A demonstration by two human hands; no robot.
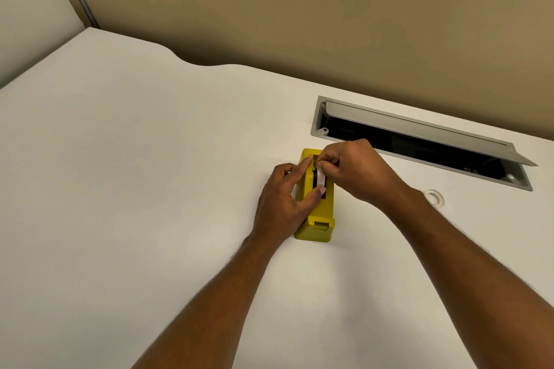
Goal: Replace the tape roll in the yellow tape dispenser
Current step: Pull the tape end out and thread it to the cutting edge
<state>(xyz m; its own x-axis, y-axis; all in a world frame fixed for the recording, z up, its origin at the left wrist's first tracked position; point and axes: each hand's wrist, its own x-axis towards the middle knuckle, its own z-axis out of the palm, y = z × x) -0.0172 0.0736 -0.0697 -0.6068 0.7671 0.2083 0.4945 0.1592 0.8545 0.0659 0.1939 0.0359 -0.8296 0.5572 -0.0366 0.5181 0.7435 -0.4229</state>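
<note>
Centrally on the white desk (pixel 150 174) sits the yellow tape dispenser (pixel 318 219); our left hand (pixel 281 207) clasps its side, our right hand (pixel 356 171) pinches the tape strip (pixel 320 178) above its slot. Beige partition (pixel 299 24) behind, open cable tray (pixel 419 141) right.

On our desk (pixel 150 159): tape dispenser (pixel 319 216) centre, left hand (pixel 281 204) at its left, right hand (pixel 356 171) above; cable tray (pixel 419 141) behind-right; spare ring (pixel 433 197) at right.
</note>
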